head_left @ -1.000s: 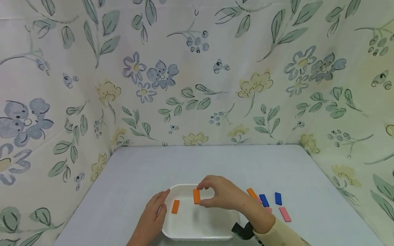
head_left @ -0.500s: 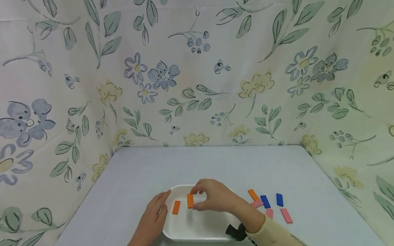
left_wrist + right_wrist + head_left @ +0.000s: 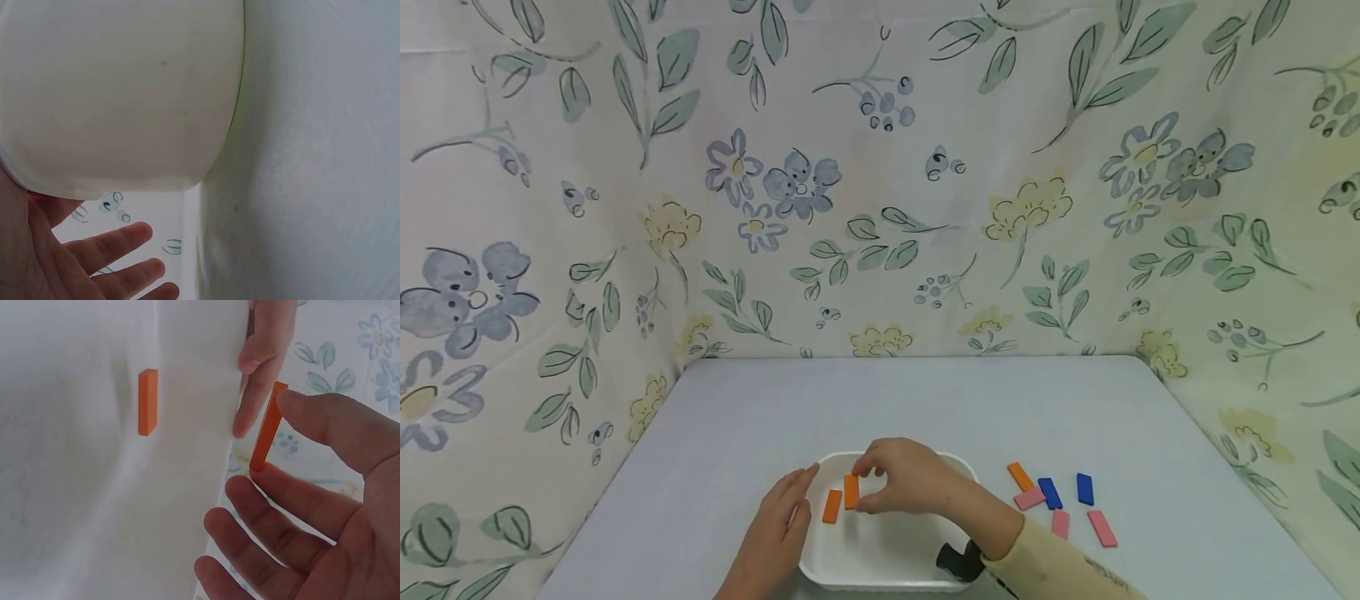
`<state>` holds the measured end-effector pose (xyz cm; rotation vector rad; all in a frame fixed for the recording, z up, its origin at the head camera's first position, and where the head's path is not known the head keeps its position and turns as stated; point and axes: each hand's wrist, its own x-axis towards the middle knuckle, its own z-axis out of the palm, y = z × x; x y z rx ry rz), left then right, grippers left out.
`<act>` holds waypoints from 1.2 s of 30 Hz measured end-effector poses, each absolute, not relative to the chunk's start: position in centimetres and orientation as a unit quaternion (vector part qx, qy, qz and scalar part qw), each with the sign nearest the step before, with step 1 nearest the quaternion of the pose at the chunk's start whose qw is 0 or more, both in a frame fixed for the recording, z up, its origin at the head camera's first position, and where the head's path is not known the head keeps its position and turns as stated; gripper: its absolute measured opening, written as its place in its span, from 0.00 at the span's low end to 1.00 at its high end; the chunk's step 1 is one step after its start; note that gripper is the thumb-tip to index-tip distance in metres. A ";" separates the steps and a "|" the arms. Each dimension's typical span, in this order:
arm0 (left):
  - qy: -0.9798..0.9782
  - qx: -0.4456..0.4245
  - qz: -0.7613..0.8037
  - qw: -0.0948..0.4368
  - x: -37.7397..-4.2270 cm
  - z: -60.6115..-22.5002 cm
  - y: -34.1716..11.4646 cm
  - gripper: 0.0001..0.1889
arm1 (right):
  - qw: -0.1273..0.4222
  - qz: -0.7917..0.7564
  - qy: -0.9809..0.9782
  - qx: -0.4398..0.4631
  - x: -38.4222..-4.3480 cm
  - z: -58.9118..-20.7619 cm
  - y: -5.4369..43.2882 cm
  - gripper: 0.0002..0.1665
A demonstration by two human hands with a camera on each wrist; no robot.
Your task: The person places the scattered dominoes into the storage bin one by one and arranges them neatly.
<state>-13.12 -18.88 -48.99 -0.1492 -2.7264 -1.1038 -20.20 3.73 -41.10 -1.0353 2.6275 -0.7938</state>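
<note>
Between thumb and index finger, my right hand (image 3: 913,479) pinches an orange block (image 3: 851,492) by its two ends, above the left part of a white tray (image 3: 887,554). In the right wrist view the pinched block (image 3: 269,428) shows as a thin flat bar. A second orange block (image 3: 832,507) lies inside the tray near its left wall, just left of the held one. My left hand (image 3: 775,529) rests against the tray's left side with fingers extended; the left wrist view shows its spread fingers (image 3: 115,247) beside the tray's outer wall (image 3: 125,106).
Right of the tray, on the white table (image 3: 910,400), lie an orange block (image 3: 1020,477), two blue blocks (image 3: 1086,489) and three pink blocks (image 3: 1102,528). Some are close together or touching. A floral cloth (image 3: 880,208) hangs behind and at both sides.
My right hand has carried the orange block leftward and slightly lower, close to the orange block in the tray. My left hand has stayed at the tray's left side.
</note>
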 end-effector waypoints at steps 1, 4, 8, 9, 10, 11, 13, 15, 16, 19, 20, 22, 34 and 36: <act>-0.922 -0.049 -0.370 0.098 -13.1 -49.0 -18.9 0.25 | 0.106 -0.268 0.892 -0.348 -20.3 -41.2 3.6 0.21; -0.924 -0.048 -0.367 0.101 -13.1 -49.0 -18.8 0.25 | 0.109 -0.264 0.896 -0.340 -20.6 -41.4 3.4 0.21; -0.923 -0.054 -0.364 0.109 -13.1 -49.0 -18.9 0.25 | 0.115 -0.260 0.899 -0.332 -20.7 -41.7 3.1 0.21; -0.924 -0.055 -0.363 0.111 -13.1 -49.0 -18.9 0.25 | 0.117 -0.259 0.900 -0.331 -20.8 -41.7 3.1 0.21; -0.924 -0.056 -0.362 0.112 -13.1 -49.0 -18.9 0.25 | 0.118 -0.258 0.900 -0.329 -20.8 -41.8 3.0 0.20; -0.924 -0.056 -0.362 0.112 -13.1 -49.0 -19.0 0.25 | 0.121 -0.258 0.901 -0.327 -20.7 -41.8 2.9 0.20; -0.924 -0.056 -0.363 0.111 -13.1 -49.0 -19.0 0.25 | 0.123 -0.253 0.903 -0.325 -20.7 -41.9 2.8 0.20; -0.923 -0.056 -0.364 0.109 -13.0 -49.0 -19.0 0.25 | 0.125 -0.247 0.905 -0.323 -20.6 -42.0 2.6 0.20; -0.923 -0.057 -0.365 0.109 -13.0 -48.9 -18.9 0.25 | 0.125 -0.243 0.906 -0.323 -20.6 -42.0 2.5 0.20; -0.920 -0.063 -0.368 0.117 -12.9 -48.9 -19.0 0.25 | 0.122 -0.225 0.910 -0.327 -20.6 -42.4 2.1 0.21; -0.920 -0.065 -0.368 0.120 -12.9 -49.0 -19.0 0.25 | 0.120 -0.219 0.911 -0.329 -20.6 -42.6 2.0 0.20; -0.918 -0.074 -0.367 0.128 -12.9 -49.0 -19.0 0.24 | 0.116 -0.208 0.912 -0.335 -20.6 -43.0 1.8 0.20; -0.913 -0.090 -0.370 0.146 -12.8 -49.2 -19.2 0.24 | 0.104 -0.177 0.915 -0.348 -20.8 -43.9 1.3 0.20; -0.913 -0.091 -0.369 0.148 -12.8 -49.2 -19.2 0.24 | 0.105 -0.175 0.916 -0.346 -20.8 -43.8 1.3 0.20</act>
